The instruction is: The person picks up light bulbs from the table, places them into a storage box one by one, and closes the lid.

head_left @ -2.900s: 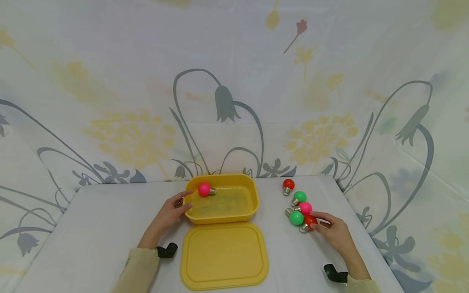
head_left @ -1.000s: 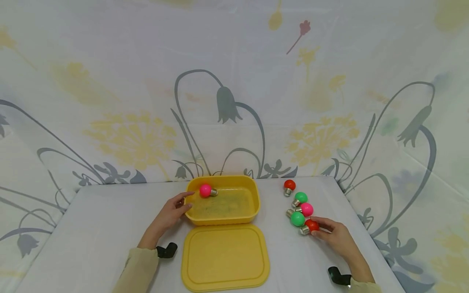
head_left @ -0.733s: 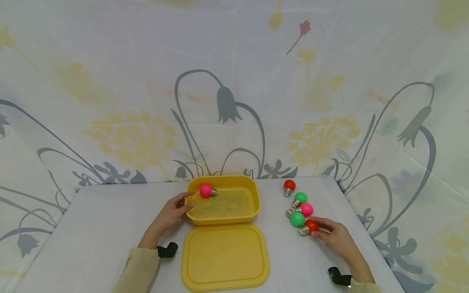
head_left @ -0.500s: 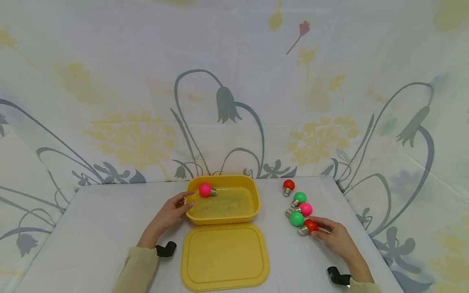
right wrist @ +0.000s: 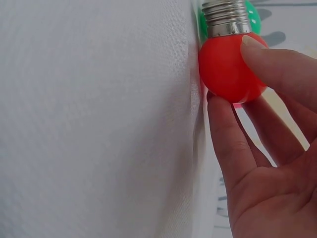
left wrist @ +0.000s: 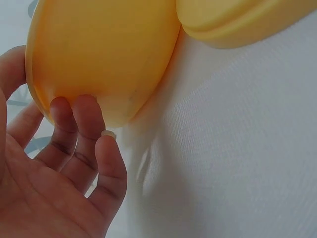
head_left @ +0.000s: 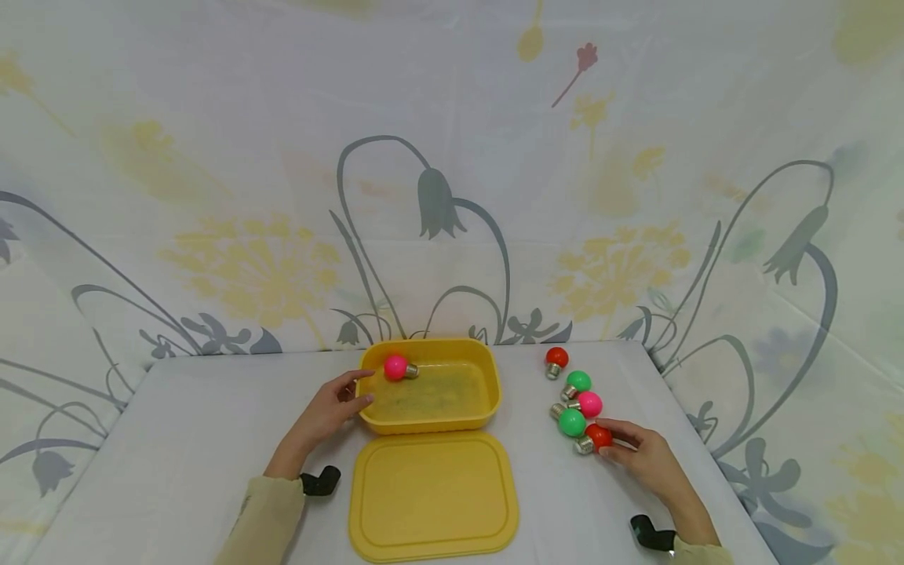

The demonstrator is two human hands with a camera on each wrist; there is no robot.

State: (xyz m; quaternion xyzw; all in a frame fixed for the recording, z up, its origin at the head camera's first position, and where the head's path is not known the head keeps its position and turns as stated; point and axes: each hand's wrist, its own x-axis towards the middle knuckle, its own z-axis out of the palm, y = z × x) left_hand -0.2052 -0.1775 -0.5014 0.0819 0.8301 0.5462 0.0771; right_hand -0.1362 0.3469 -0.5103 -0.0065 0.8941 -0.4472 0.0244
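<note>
A yellow plastic box point(head_left: 428, 424) stands in the middle of the table with a pink light bulb point(head_left: 395, 366) lying inside, near its left end. My left hand point(head_left: 329, 408) holds the box's left end, index finger and thumb at the rim. In the left wrist view, other fingers point(left wrist: 88, 121) rest against the box's outer wall. My right hand point(head_left: 641, 455) pinches a red light bulb point(right wrist: 230, 67) by its round part, thumb on one side and fingers on the other. Its metal screw base point(right wrist: 226, 18) points away from the palm.
Left of that bulb lies a green bulb point(head_left: 571, 423). Beyond are a pink bulb point(head_left: 589, 404), another green bulb point(head_left: 578, 380) and another red bulb point(head_left: 557, 357). A yellow lid point(head_left: 434, 496) lies flat in front of the box. A flowered cloth point(head_left: 452, 157) hangs behind.
My right hand and the red bulb have shifted slightly toward me since the oldest frame, and the bulb has turned a little. My left hand stays at the box.
</note>
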